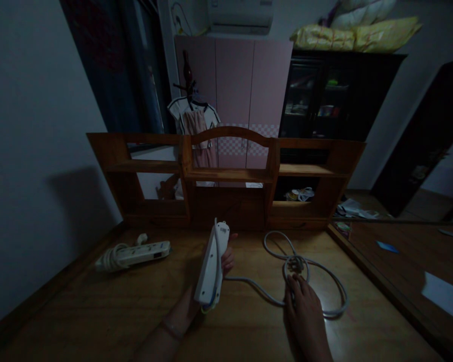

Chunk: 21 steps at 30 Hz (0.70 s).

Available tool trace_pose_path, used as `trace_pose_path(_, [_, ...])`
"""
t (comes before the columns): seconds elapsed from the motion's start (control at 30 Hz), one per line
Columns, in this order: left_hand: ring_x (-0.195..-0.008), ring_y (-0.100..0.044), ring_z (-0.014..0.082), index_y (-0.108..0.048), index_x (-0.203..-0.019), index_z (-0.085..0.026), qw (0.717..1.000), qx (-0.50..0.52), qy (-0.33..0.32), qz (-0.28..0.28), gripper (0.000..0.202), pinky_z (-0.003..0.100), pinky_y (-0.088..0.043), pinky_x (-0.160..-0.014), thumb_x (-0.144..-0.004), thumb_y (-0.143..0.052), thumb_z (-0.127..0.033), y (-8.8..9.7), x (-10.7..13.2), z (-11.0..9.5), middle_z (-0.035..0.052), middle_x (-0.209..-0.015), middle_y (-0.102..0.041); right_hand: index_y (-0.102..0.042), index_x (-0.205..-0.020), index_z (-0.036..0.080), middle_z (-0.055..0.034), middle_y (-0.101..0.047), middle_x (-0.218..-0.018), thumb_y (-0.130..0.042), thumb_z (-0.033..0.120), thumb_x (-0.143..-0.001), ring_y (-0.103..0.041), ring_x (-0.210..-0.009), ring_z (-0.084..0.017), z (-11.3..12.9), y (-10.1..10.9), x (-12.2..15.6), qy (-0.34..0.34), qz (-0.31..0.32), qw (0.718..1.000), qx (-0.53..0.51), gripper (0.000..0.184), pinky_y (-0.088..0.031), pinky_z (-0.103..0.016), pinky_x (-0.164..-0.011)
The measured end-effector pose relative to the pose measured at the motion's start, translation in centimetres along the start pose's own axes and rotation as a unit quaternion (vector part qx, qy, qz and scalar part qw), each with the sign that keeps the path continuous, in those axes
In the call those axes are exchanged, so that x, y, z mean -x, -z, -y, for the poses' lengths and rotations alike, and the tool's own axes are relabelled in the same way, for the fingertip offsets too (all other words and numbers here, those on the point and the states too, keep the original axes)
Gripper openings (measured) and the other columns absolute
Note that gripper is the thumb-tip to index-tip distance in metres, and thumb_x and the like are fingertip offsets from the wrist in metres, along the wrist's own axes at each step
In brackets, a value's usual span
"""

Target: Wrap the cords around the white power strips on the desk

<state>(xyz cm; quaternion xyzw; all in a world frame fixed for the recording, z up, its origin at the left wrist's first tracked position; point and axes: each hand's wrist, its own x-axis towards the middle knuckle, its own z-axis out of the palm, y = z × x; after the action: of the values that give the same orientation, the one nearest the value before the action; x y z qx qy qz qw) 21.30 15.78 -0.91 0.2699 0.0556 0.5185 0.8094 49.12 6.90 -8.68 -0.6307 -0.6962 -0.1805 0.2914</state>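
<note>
A white power strip (pixel 213 264) is in my left hand (pixel 227 259), tilted up off the wooden desk with its plain, screwed side toward me. A grey cord lies along that side, and my fingers wrap behind the strip. From there the power cord (pixel 252 281) runs right in loose loops over the desk. My right hand (pixel 305 306) is closed on the cord near its plug (pixel 296 264), fingers bent downward; the fingertips are partly hidden. To the left lies a second power strip (pixel 145 254), with its cord wound around one end and its plug beside it.
A wooden shelf unit (pixel 230 174) stands along the back of the desk (pixel 245 332). The wall (pixel 41 151) is close on the left. A raised wooden edge (pixel 377 281) borders the right side, with papers (pixel 447 296) on the surface beyond. The room is dim.
</note>
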Motion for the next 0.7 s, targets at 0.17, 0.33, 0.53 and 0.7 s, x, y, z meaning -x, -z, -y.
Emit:
trace_pose_path(0.17, [-0.047,-0.029,0.0061,-0.04,-0.138,-0.013,0.999,0.032,0.007,-0.03,0.066,0.022,-0.034,-0.052,-0.078,-0.063,-0.031,0.2,0.0,0.2,-0.0069,-0.058,-0.034,-0.052,-0.125,0.014,-0.0159,-0.054,-0.124,-0.04,0.025,-0.091,-0.051,-0.113,-0.029,-0.1,0.0,0.0,0.0,0.01,1.0,0.0,0.038,-0.044,-0.045,-0.093])
trace_pose_path(0.33, [-0.048,-0.029,0.0065,-0.041,-0.137,-0.015,0.998,0.044,-0.003,-0.045,0.066,0.023,-0.034,-0.053,-0.077,-0.063,-0.029,0.8,-0.4,0.4,-0.0067,-0.06,-0.034,-0.052,-0.125,0.015,-0.0157,-0.055,-0.123,-0.04,0.024,-0.091,-0.051,-0.111,-0.029,-0.1,0.0,-0.1,-0.002,0.012,1.0,0.001,0.037,-0.045,-0.045,-0.092])
trace_pose_path(0.53, [-0.049,-0.028,0.006,-0.043,-0.134,-0.014,0.997,0.054,-0.002,-0.051,0.062,0.022,-0.035,-0.053,-0.077,-0.064,-0.024,1.1,-0.6,0.6,-0.0072,-0.06,-0.031,-0.05,-0.127,0.015,-0.0151,-0.051,-0.127,-0.041,0.023,-0.091,-0.049,-0.116,-0.029,0.4,0.7,-0.2,-0.014,0.024,1.0,-0.006,0.038,-0.043,-0.045,-0.096])
trace_pose_path(0.7, [-0.055,-0.038,0.0066,-0.042,-0.134,-0.019,0.996,0.077,0.001,-0.042,0.058,0.023,-0.04,-0.059,-0.079,-0.058,-0.015,0.2,0.0,0.3,-0.0034,-0.068,-0.04,-0.05,-0.128,0.014,-0.0154,-0.052,-0.126,-0.041,0.022,-0.09,-0.049,-0.114,-0.029,0.2,0.5,-0.1,-0.002,0.017,1.0,-0.007,0.039,-0.043,-0.045,-0.094])
